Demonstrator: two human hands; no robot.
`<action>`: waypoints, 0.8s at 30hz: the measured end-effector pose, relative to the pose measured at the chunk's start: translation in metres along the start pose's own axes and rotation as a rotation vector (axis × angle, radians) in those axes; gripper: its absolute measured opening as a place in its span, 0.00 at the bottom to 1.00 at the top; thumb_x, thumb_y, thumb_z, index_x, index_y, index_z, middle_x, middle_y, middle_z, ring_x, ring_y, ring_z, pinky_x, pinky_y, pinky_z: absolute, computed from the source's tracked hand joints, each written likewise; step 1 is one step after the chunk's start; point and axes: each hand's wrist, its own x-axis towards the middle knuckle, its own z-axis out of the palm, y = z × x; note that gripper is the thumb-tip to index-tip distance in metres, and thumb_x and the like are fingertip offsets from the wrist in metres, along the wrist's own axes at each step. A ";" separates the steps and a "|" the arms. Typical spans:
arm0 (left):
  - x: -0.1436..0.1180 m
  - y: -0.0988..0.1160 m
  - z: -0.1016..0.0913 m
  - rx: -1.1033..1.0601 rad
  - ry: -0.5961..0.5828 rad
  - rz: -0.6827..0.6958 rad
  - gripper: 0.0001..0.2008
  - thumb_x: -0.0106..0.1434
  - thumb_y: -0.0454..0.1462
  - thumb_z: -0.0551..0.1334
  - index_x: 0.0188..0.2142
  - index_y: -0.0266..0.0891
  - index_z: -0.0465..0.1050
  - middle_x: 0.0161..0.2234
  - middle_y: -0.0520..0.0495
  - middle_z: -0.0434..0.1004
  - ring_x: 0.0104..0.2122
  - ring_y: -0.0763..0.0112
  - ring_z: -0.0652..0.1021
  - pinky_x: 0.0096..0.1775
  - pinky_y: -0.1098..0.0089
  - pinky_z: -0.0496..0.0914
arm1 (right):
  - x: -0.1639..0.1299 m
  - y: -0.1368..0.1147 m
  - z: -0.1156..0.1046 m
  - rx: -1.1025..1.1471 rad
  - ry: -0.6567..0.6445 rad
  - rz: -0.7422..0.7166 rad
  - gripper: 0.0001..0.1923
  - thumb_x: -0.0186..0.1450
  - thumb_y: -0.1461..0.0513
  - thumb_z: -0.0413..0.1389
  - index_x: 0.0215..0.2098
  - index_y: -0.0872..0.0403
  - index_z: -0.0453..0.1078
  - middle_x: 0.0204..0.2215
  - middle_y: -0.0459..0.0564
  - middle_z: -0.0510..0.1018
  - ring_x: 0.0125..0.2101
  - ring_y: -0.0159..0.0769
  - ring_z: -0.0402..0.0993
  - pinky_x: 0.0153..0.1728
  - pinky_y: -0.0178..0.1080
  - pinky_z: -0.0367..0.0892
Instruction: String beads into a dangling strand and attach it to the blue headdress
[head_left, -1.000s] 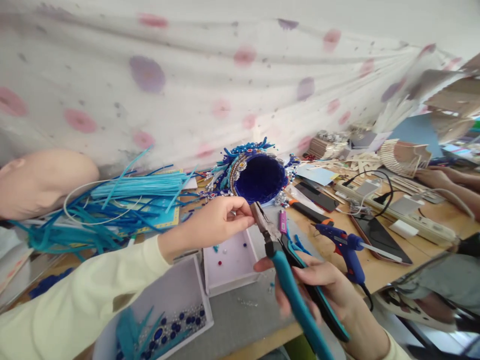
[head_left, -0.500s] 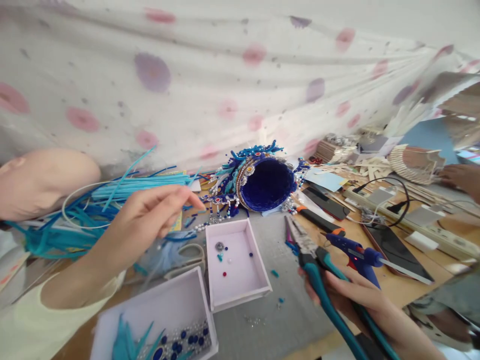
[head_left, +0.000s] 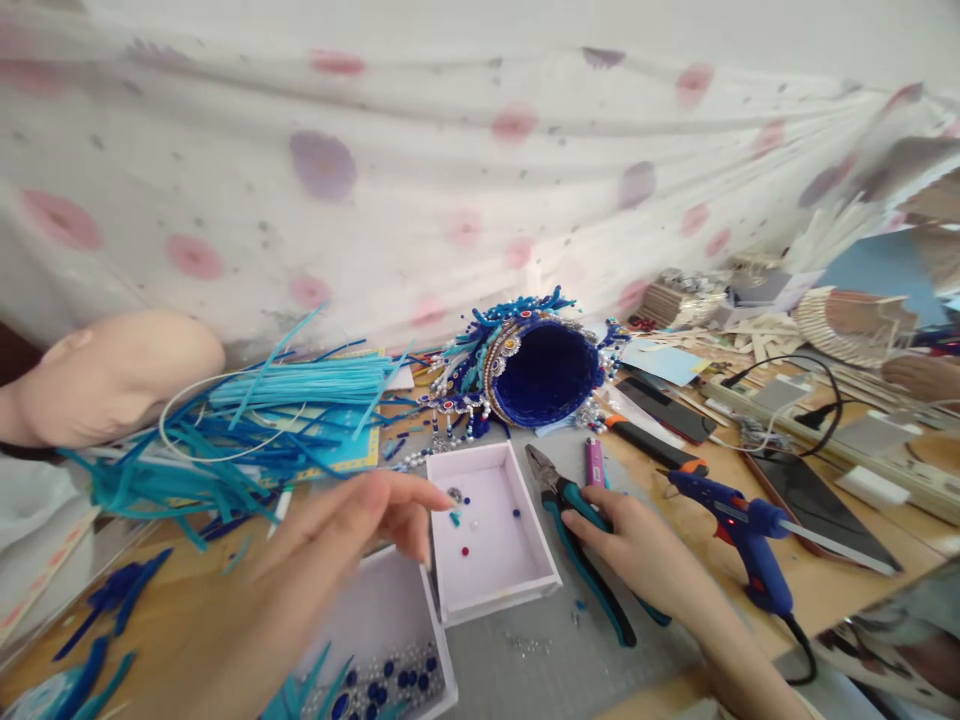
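My left hand (head_left: 360, 520), a little blurred, hovers over the two white boxes with its fingers stretched and apart, nothing visible in them. Below it, the smaller box (head_left: 495, 590) has a few loose beads and a small silver piece inside. The larger box (head_left: 375, 590), partly hidden by my left arm, contains blue and clear beads and turquoise pieces. On the grey mat (head_left: 525, 650), my right hand (head_left: 626, 540) has its fingers around a handle of teal-and-black pliers (head_left: 553, 485). A pink lighter (head_left: 595, 462) is beside the pliers' jaws.
Behind the boxes, a blue beaded headdress (head_left: 544, 370) lies on its side. Turquoise pipe cleaners (head_left: 300, 385) and a mannequin head (head_left: 127, 375) are at left. To the right are a blue glue gun (head_left: 739, 525), phones, a power strip (head_left: 847, 435) and another person's hand (head_left: 919, 375).
My right hand has brought the pliers down onto the mat, leftward beside the small box. My left hand has come down and right from near the headdress, its fingers spreading.
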 end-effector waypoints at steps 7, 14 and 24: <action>0.010 0.007 0.023 -0.162 -0.006 -0.180 0.23 0.70 0.51 0.50 0.52 0.44 0.75 0.43 0.44 0.79 0.48 0.61 0.76 0.54 0.59 0.68 | -0.006 -0.003 -0.009 -0.231 0.157 0.028 0.20 0.67 0.53 0.48 0.25 0.54 0.73 0.26 0.62 0.80 0.31 0.55 0.77 0.32 0.46 0.63; 0.001 0.007 0.065 -0.073 -0.101 -0.135 0.23 0.70 0.53 0.48 0.56 0.55 0.72 0.63 0.53 0.65 0.63 0.61 0.64 0.63 0.58 0.60 | -0.065 -0.044 0.010 0.523 0.041 -0.419 0.22 0.63 0.47 0.60 0.49 0.49 0.72 0.43 0.53 0.82 0.43 0.44 0.79 0.44 0.40 0.71; -0.007 -0.004 0.042 0.207 -0.089 0.029 0.10 0.61 0.47 0.65 0.33 0.47 0.83 0.26 0.50 0.82 0.27 0.69 0.79 0.31 0.72 0.74 | -0.068 -0.037 0.031 0.585 0.037 -0.579 0.12 0.71 0.57 0.51 0.38 0.49 0.76 0.28 0.47 0.81 0.26 0.32 0.74 0.28 0.31 0.66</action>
